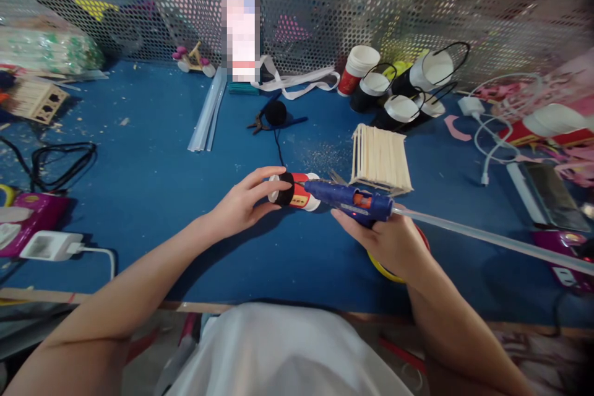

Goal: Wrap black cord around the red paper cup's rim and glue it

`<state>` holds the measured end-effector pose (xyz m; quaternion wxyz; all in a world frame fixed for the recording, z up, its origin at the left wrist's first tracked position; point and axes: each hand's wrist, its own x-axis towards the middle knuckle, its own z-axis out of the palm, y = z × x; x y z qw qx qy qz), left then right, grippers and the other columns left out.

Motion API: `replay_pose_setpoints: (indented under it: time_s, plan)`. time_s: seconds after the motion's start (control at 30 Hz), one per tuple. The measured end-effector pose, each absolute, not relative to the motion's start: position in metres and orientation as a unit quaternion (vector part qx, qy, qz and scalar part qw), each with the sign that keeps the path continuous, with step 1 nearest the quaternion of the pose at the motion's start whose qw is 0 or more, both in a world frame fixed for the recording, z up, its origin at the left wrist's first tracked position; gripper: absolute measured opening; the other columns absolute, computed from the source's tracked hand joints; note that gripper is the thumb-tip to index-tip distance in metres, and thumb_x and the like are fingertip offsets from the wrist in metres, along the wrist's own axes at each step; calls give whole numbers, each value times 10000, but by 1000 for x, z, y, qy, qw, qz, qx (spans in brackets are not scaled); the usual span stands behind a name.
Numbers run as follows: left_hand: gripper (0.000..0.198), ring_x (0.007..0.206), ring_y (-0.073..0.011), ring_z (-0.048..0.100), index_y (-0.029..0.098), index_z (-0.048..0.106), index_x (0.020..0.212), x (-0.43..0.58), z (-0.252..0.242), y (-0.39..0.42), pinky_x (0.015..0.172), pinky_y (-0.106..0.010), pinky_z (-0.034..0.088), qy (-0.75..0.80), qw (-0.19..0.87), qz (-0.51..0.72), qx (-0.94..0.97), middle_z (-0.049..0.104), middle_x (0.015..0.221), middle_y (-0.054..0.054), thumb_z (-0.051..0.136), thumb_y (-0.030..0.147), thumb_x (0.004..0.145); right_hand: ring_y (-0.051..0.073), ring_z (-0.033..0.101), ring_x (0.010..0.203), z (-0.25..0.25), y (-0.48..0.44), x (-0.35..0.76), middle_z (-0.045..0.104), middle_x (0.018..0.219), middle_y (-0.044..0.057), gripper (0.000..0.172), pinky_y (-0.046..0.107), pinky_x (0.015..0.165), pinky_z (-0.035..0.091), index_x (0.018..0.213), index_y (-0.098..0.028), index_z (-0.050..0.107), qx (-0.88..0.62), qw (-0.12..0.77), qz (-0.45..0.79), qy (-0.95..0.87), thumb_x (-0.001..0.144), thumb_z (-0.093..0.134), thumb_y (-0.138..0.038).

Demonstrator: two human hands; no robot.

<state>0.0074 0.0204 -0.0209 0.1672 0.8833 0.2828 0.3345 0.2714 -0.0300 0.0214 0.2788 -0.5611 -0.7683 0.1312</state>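
My left hand (253, 198) is closed around one end of a red and white paper cup (307, 183) that lies on its side. Black cord is wound about that end of the cup, and a strand runs back to a ball of black cord (275, 112). In my right hand (394, 238) is a blue hot glue gun (346, 198) with a long clear glue stick (464, 230) out of its rear. The gun's nozzle is at the black winding, close to my left fingers; whether it touches cannot be made out. Scissors (387, 269) lie partly hidden beneath my right hand.
Behind the cup are pliers (257, 124), clear glue sticks (207, 112) and a white ribbon (297, 81). A wooden-stick box (381, 158) stands right of centre, with several black-wrapped cups (401, 108) behind it. Purple power strips (34, 216) and cables lie at the sides. A perforated metal panel (306, 6) closes the back.
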Motion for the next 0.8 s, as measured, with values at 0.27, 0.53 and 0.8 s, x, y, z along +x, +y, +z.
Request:
replay_pose_setpoints:
  time_s: [0.27,0.53,0.8]
  plan:
    - [399,1215,-244,535,182,503,1228,9,-21,20,989,-431,510,301,201,341,868,545,1278,-164,619,240,851,214,645,596,28,-30,269,683,707,52,139,328,554,530,775,-233,638,-547,289,176,-766,821,561,-339]
    - [416,1188,-246,549,204,514,1242,11,-23,18,883,-400,582,320,279,353,834,528,1265,-150,625,278,848,222,633,575,34,-32,267,646,613,44,130,338,525,523,789,-245,644,-550,279,202,-761,825,552,-330]
    - [412,1081,-205,593,196,527,1232,12,-21,16,802,-326,611,325,348,370,798,525,1216,-136,634,269,841,213,653,617,29,-33,270,671,705,43,142,324,558,532,793,-234,626,-538,277,191,-773,838,555,-349]
